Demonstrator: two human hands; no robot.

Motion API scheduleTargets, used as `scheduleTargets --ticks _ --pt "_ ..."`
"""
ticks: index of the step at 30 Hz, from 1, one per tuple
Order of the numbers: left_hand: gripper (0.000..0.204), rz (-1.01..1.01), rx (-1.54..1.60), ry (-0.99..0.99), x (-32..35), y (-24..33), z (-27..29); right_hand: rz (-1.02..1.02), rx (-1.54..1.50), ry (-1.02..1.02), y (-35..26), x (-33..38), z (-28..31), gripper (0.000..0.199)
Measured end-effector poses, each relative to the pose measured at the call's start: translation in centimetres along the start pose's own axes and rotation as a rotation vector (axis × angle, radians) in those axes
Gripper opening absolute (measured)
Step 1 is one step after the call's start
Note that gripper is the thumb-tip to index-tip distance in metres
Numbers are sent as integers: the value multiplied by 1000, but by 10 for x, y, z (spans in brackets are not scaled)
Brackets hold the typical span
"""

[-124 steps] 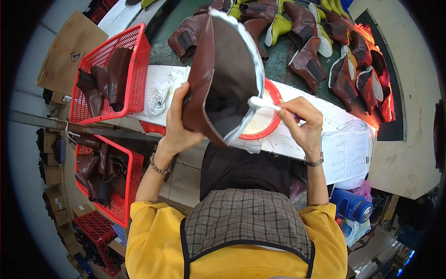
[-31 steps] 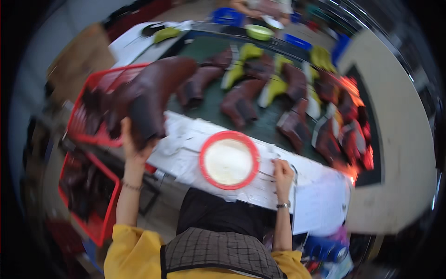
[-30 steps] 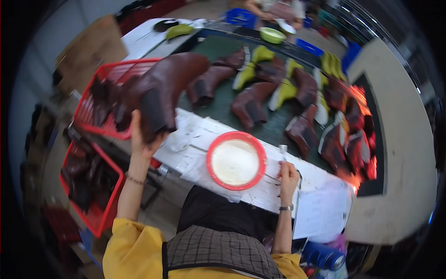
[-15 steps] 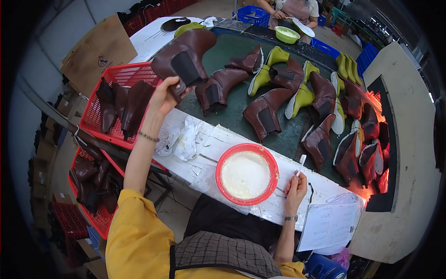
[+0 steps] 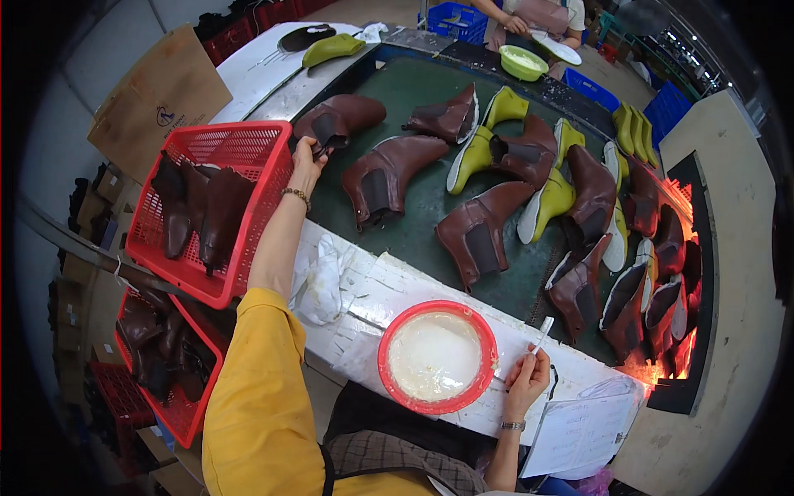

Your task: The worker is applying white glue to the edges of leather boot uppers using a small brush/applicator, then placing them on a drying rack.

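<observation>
At the far left a red plastic basket [image 5: 248, 215] sits tilted at the desk's edge with brown boot uppers [image 5: 198, 211] standing in it; a second red basket [image 5: 178, 397] below it holds more dark uppers. Just right of the basket's rim, the left hand [image 5: 308, 159] is stretched out over the dark green belt [image 5: 413, 223], its grip pinched on the elastic side of a brown ankle boot [image 5: 339, 120] that lies on its side at the belt's near-left corner. A crumpled white cloth [image 5: 322, 277] lies on the white desk [image 5: 364, 306] beside the yellow sleeve. Further right, a red bowl [image 5: 437, 357] of whitish paste rests on the desk's front edge. Just right of the bowl, the right hand [image 5: 527, 382] rests on the desk, fingers pressed together around a small white brush [image 5: 542, 332] that points up and away. Behind it, more brown boots [image 5: 480, 231] on yellow-green lasts are spread across the belt, running toward an orange glow [image 5: 674, 355] at the right end. A white sheet of paper [image 5: 579, 430] lies at the desk's right corner. At the top, another person's hands work beside a green bowl [image 5: 523, 62].
</observation>
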State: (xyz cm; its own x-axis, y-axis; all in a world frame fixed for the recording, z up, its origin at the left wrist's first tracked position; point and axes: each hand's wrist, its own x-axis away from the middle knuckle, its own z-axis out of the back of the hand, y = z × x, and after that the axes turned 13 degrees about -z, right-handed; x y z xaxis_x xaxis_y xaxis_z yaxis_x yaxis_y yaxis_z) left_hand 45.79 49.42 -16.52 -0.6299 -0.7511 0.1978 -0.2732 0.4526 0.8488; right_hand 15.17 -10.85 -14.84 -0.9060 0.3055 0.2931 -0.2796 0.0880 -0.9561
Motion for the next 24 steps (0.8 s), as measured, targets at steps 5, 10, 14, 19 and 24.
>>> scheduleTargets --ticks 5,10,14,19,24 --pt "65 -364 -836 73 57 -13 13 8 42 16 0 0 -2 21" --pt "93 -503 -917 107 161 -48 3 29 35 27 1 3 -6 22" --pt "115 -280 -759 -140 213 -49 -16 85 57 5 3 3 -5 25" --pt "108 -576 -906 -405 282 1 -20 119 91 15 7 2 -3 27" --pt "46 -885 -684 -478 345 113 45 155 113 -87 7 4 0 28"
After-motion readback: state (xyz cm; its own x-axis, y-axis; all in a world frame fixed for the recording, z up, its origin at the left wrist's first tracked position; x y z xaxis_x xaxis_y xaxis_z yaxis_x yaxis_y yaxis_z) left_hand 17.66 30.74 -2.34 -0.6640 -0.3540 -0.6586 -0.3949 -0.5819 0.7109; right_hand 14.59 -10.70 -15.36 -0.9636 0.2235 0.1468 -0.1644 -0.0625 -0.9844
